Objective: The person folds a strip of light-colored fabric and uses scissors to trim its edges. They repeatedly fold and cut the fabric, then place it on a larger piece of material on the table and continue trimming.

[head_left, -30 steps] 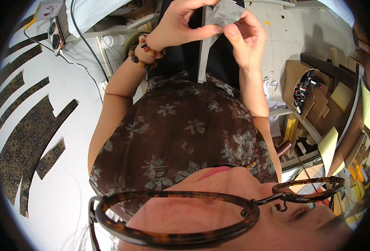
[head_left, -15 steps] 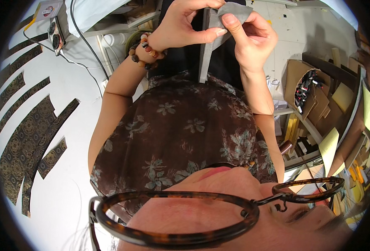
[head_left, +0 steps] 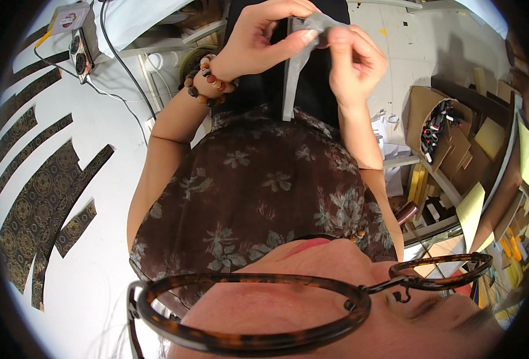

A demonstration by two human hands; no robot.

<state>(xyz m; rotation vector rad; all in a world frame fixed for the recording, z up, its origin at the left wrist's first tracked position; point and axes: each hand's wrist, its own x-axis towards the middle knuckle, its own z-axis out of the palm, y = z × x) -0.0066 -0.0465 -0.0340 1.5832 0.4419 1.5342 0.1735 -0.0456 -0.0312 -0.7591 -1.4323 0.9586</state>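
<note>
While both hands are working at the far edge of the view, the scene is reading like this:

Left hand: the left hand [head_left: 258, 39] is curling its fingers and thumb around the top of a thin grey strip of fabric [head_left: 293, 66], pinching it; a bracelet of brown and amber beads [head_left: 207, 84] is sitting on that wrist.

Right hand: the right hand [head_left: 354, 60] is closing its fingertips on the same grey strip just to the right of the left hand, the two hands almost touching.

Grey strip: it is being held up at the far centre, between the two hands, and is hanging down toward the person over a black cloth [head_left: 312, 78].

Cardboard box: a brown cardboard box [head_left: 420, 107] is standing open at the right, holding a crowd of small dark spools or tubes with red and white ends [head_left: 438, 122]; what exactly they are cannot be told.

White table: the white table [head_left: 97, 179] is running along the left, carrying long dark patterned fabric pieces [head_left: 43, 203] laid side by side.

Far left corner: a small grey device with two round dials [head_left: 76, 51] is sitting there, a black cable [head_left: 124, 66] trailing past it.

Right side: yellow and tan card sheets [head_left: 473, 209] are leaning in shelving.
</note>
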